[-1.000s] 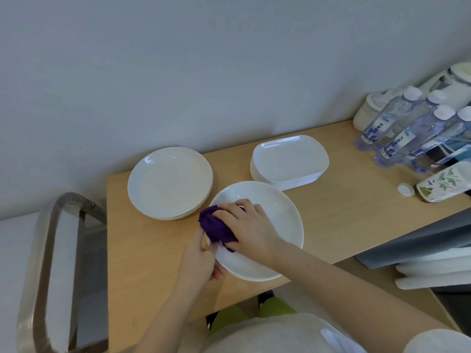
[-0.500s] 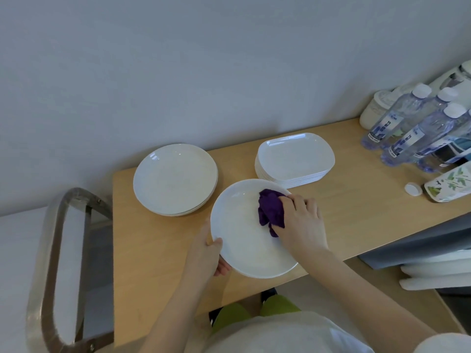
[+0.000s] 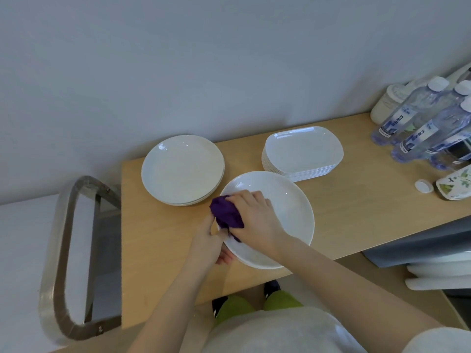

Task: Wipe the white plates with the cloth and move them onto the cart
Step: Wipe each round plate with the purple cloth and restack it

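Near the desk's (image 3: 158, 263) front edge, a white plate (image 3: 288, 212) is gripped at its left rim by the left hand (image 3: 210, 247) while the right hand (image 3: 257, 217) presses a bunched purple cloth (image 3: 225, 212) onto it, two plate stacks (image 3: 182, 169) behind.

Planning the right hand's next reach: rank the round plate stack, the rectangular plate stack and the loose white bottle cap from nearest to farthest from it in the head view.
From the right hand:
1. Round plate stack, up-left.
2. Rectangular plate stack, behind it.
3. Bottle cap, far right.
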`<move>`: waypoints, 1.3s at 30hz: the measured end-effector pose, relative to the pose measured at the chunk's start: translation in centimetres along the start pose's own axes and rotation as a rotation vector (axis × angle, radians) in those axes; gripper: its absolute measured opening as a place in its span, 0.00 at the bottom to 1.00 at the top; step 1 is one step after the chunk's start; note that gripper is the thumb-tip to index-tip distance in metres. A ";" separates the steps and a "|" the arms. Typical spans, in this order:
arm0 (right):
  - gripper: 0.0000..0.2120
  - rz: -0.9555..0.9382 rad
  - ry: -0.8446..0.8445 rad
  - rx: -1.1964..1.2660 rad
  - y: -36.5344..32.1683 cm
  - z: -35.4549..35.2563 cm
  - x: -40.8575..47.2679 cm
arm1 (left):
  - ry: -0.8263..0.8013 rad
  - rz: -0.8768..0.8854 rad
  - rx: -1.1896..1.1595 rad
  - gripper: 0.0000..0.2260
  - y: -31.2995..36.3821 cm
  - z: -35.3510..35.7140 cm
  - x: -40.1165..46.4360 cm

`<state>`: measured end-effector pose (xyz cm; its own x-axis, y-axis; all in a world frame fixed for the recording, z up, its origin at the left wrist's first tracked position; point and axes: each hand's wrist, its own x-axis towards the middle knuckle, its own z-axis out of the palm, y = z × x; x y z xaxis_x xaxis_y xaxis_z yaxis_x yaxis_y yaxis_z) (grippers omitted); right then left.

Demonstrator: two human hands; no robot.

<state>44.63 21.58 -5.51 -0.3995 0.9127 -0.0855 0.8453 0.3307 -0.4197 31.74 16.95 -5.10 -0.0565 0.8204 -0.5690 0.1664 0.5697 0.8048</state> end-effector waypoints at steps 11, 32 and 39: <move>0.24 0.217 0.002 -0.246 3.2 -1.1 -7.1 | 0.022 0.030 0.000 0.24 -0.4 0.2 -0.2; 0.30 -0.151 0.099 -0.033 0.9 0.1 2.6 | 0.062 0.016 0.115 0.17 0.1 0.4 -0.1; 0.28 0.148 0.169 -0.324 6.3 -3.4 2.3 | 0.062 0.027 0.135 0.24 0.0 0.5 -0.2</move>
<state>50.25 26.63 -5.25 -0.2241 0.9739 0.0373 0.9683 0.2268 -0.1043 32.21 16.78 -5.12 -0.1100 0.8391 -0.5327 0.2990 0.5390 0.7874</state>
